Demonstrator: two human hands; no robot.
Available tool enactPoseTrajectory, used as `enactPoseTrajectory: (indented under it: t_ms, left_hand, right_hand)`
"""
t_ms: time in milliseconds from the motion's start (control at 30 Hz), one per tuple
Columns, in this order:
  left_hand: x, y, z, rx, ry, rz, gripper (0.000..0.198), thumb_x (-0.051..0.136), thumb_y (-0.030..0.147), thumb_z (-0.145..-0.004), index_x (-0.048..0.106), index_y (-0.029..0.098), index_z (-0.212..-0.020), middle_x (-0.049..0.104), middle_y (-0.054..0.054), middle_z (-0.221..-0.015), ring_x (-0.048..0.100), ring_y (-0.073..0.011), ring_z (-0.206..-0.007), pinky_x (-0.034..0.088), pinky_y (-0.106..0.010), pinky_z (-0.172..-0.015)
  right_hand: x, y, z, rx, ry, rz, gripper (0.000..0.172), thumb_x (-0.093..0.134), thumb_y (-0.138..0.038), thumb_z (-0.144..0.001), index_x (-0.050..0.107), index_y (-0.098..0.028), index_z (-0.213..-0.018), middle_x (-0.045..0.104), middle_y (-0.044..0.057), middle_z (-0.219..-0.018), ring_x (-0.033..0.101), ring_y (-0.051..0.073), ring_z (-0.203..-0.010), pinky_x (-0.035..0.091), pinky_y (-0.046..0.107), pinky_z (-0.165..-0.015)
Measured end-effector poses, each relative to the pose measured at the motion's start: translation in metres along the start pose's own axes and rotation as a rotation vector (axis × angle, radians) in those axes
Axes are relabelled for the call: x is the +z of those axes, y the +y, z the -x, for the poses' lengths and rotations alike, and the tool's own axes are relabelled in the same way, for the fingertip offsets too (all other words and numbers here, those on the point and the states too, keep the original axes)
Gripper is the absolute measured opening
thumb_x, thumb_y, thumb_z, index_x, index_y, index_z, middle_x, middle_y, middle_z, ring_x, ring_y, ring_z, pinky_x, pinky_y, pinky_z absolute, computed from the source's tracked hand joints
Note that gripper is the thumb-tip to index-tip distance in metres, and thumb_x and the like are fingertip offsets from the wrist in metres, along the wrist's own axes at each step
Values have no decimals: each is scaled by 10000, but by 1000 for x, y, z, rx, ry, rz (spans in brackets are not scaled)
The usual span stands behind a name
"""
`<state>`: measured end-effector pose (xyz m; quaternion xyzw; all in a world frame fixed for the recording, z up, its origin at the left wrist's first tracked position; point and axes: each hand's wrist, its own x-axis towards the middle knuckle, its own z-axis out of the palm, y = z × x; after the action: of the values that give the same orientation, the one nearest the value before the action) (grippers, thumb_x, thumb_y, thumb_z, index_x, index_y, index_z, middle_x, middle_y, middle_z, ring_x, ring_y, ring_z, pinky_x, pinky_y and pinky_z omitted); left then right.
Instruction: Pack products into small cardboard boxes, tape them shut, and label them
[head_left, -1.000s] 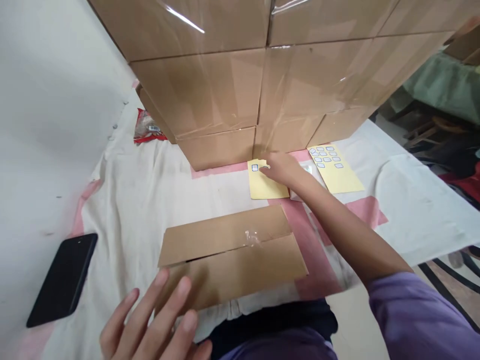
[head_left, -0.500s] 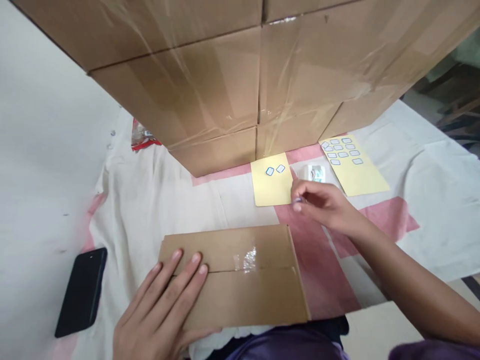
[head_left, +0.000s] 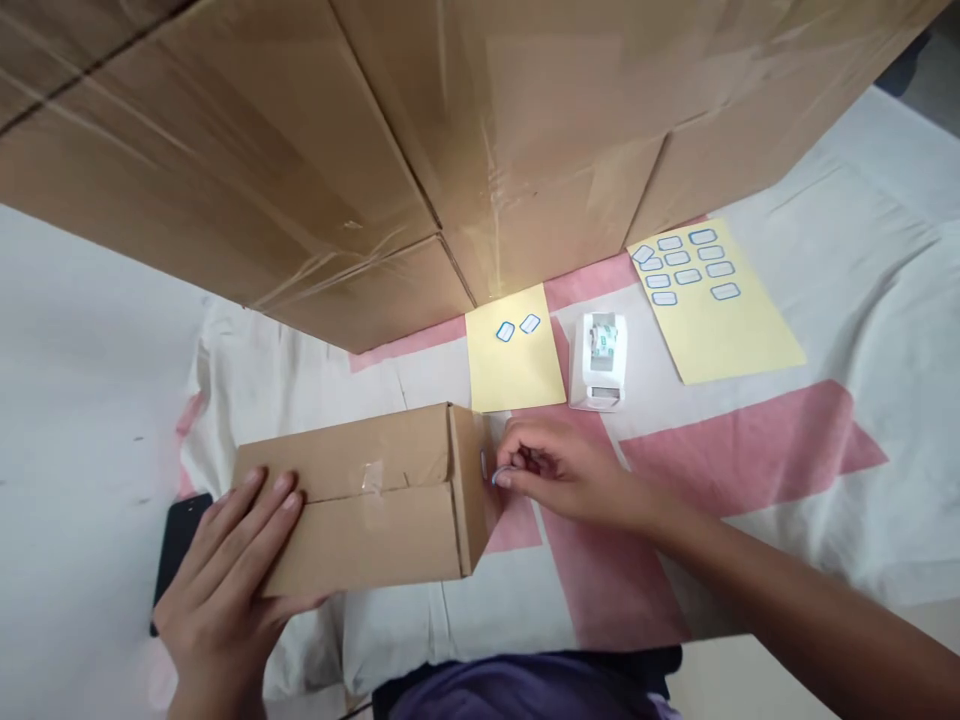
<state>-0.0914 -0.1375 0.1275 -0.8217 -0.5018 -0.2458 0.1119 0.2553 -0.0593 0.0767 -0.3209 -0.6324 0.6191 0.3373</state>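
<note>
A small taped cardboard box point(head_left: 367, 505) lies on the white and pink cloth point(head_left: 750, 470) in front of me. My left hand point(head_left: 225, 585) rests flat on the box's left end, fingers stretched out. My right hand point(head_left: 559, 470) is pinched on a small blue-edged sticker point(head_left: 496, 478) right at the box's right side face. Behind it lie a small yellow sheet point(head_left: 516, 360) with two stickers, a white label dispenser point(head_left: 598, 360), and a larger yellow sheet point(head_left: 712, 300) with several stickers.
A tall stack of large taped cartons point(head_left: 450, 130) fills the back. A black phone point(head_left: 174, 540) lies partly under my left hand at the cloth's left edge. White wall or floor point(head_left: 67, 400) spans the left.
My right hand came back from the small yellow sheet with a sticker to the box's right side. My left hand settled on the box, which now sits further left with its side face showing.
</note>
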Motion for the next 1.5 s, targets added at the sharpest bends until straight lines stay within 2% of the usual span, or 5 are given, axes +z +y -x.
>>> enactPoseTrajectory:
  t_ms: [567,733,900,1333,1500]
  left_hand:
    - [-6,-7,5,64,-46,75,625,744,389,-868,588,180,-1436,642,-177,-1394,601,-371,-1316,442,-536,-1162]
    - [-7,-6,6,13,-73,80,622,731,432,-871,577,255,-1447,628,-107,-1430,596,-356,-1324,434,-540,-1175]
    - [-5,-1,0,5,-34,110,593,747,391,-860,608,238,-1417,642,-92,-1417,621,-359,-1290,470,-540,-1134]
    - [-2,4,-8,32,-3,109,617,734,458,-859,608,231,-1418,637,-92,-1424,619,-353,-1293,471,-497,-1148]
    - [0,-1,-6,75,20,116,629,742,479,-838,618,242,-1407,646,-101,-1399,634,-364,-1272,492,-528,-1115]
  right_hand:
    - [-2,10,-11,-67,-40,150,42,644,-165,-923,631,-197,-948,603,45,-1036,584,153,-871,489,286,-751]
    - [-5,12,-12,-44,-53,130,720,656,-246,-935,334,-301,-1577,454,112,-1562,585,230,-1208,539,364,-905]
    - [-2,12,-17,-26,-2,42,473,505,-132,-988,539,-275,-1438,654,53,-1368,635,197,-1162,510,360,-971]
    - [3,18,-15,3,14,-60,504,529,-59,-922,532,-222,-1400,694,53,-1150,654,138,-867,531,284,-751]
    - [-1,19,-14,-59,190,258,373,474,-18,-918,615,-193,-1216,667,72,-1161,639,173,-964,514,319,-808]
